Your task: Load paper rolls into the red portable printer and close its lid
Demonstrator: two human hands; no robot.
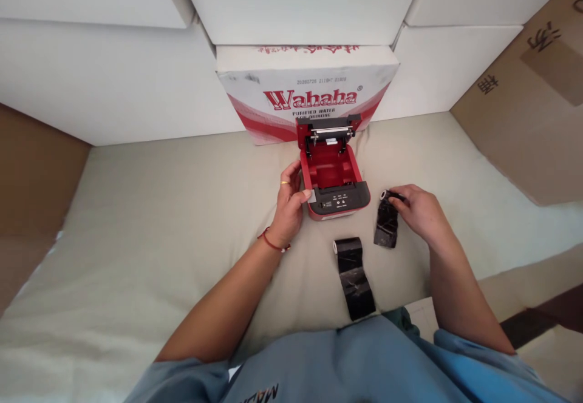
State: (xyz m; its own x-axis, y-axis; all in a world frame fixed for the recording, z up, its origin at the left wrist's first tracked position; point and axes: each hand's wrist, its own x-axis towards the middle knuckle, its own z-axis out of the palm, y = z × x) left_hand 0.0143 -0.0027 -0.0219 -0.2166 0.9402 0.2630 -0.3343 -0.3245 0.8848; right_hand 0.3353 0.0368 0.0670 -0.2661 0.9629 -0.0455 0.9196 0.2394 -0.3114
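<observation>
A small red and black label printer (337, 199) stands on the cloth with its lid (328, 128) raised, its red inside showing. My left hand (290, 206) grips the printer's left side, thumb on the grey corner at the front and fingers along the outer wall. Right of the printer, my right hand (412, 206) pinches a roll of black ribbon (387, 224) by its top end, with a loose strip hanging from it. A second black ribbon roll (355, 278) lies partly unrolled on the cloth in front of the printer, between my arms.
A white and red Wahaha water carton (310, 87) stands right behind the raised lid. White boxes (136, 75) are stacked along the back. Brown cardboard boxes stand at the left (36, 184) and right (528, 99). Pale green cloth (173, 209) covers the surface.
</observation>
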